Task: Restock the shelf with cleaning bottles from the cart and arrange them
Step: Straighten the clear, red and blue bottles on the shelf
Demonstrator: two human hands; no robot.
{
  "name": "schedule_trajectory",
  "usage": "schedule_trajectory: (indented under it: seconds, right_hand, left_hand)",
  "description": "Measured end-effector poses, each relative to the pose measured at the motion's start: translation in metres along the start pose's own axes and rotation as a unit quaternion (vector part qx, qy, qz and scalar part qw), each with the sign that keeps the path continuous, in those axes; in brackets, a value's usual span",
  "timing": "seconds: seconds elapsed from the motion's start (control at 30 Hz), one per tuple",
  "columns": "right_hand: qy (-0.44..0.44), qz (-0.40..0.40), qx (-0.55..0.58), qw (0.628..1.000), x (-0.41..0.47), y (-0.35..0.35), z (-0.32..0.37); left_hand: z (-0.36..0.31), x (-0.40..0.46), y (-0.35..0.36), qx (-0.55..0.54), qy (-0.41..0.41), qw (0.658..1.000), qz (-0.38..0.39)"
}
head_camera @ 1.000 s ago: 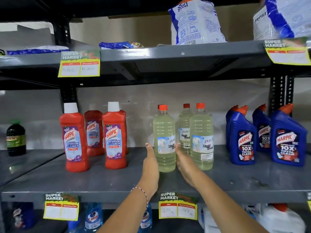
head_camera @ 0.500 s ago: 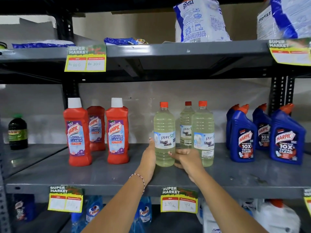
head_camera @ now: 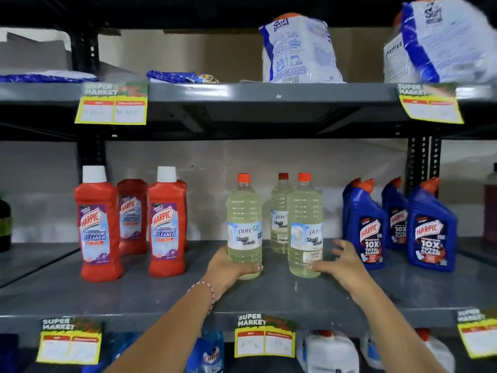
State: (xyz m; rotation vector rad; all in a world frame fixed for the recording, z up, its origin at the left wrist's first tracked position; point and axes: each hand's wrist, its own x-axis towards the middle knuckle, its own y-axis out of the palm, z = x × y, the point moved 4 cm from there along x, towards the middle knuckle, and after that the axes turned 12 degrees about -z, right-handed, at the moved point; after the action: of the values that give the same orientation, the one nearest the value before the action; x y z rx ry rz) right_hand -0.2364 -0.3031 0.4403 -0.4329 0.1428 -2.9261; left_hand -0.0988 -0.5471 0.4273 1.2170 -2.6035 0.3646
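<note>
Three clear bottles of pale yellow liquid bleach with orange caps stand on the grey middle shelf (head_camera: 161, 294). My left hand (head_camera: 228, 267) is wrapped around the base of the left bleach bottle (head_camera: 244, 224). My right hand (head_camera: 341, 261) sits beside the base of the right bleach bottle (head_camera: 305, 227), thumb touching it, fingers spread behind it. The third bleach bottle (head_camera: 279, 211) stands further back between them. The cart is out of view.
Red Harpic bathroom cleaner bottles (head_camera: 98, 224) stand to the left, blue Harpic bottles (head_camera: 430, 227) to the right. Detergent bags (head_camera: 298, 49) lie on the upper shelf. Yellow price tags (head_camera: 265, 337) hang on the shelf edges. More bottles fill the shelf below.
My left hand has closed around the left bleach bottle's base. My right hand has shifted from between the bottles to the right bottle's right side. The two front bottles stand further apart.
</note>
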Motion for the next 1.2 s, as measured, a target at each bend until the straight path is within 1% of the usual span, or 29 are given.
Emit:
schedule_trajectory:
  seconds: [0.07,0.1,0.13,0.23,0.4,0.53,0.73,0.87,1.0,1.07,1.17,1.2]
  right_hand:
    - [0.013,0.11,-0.011,0.994,0.013,0.011,0.0]
    - [0.017,0.138,-0.024,0.99,0.018,0.015,-0.001]
    - [0.02,0.145,-0.039,0.988,0.023,0.019,-0.003]
    - [0.016,0.124,-0.067,0.99,0.022,0.029,0.002]
    - [0.02,0.113,-0.078,0.99,0.009,0.05,0.009]
    - [0.006,0.062,-0.107,0.992,0.016,0.06,-0.003]
    - [-0.008,0.049,-0.118,0.992,0.016,0.062,-0.005]
    - [-0.007,0.055,-0.125,0.991,0.012,0.059,-0.001]
    - [-0.013,0.069,-0.109,0.992,0.006,0.057,0.004]
    - [-0.023,0.092,-0.106,0.99,-0.001,0.056,0.011]
    - [0.015,0.149,-0.075,0.986,-0.015,0.048,0.018]
    - [0.035,0.143,-0.058,0.987,-0.02,0.044,0.019]
  left_hand:
    - [0.001,0.002,0.0,0.006,0.003,1.0,-0.006]
    - [0.002,0.003,0.001,0.003,0.003,1.0,-0.008]
    - [0.002,0.003,0.001,0.001,-0.001,1.0,-0.01]
    - [0.0,0.001,0.0,-0.004,-0.005,1.0,-0.007]
    - [-0.002,-0.001,0.0,-0.017,0.001,1.0,0.017]
    - [0.002,0.005,-0.001,-0.007,-0.011,0.999,0.046]
    - [0.0,0.008,-0.002,0.008,-0.025,0.997,0.074]
    - [-0.003,0.005,-0.004,0.013,-0.03,0.997,0.066]
    - [-0.01,-0.004,-0.005,0.018,-0.02,0.998,0.054]
    - [-0.017,-0.01,-0.005,0.024,-0.004,0.998,0.058]
    - [-0.028,-0.026,-0.016,0.033,0.018,0.995,0.094]
    - [-0.031,-0.032,-0.026,0.035,0.023,0.995,0.091]
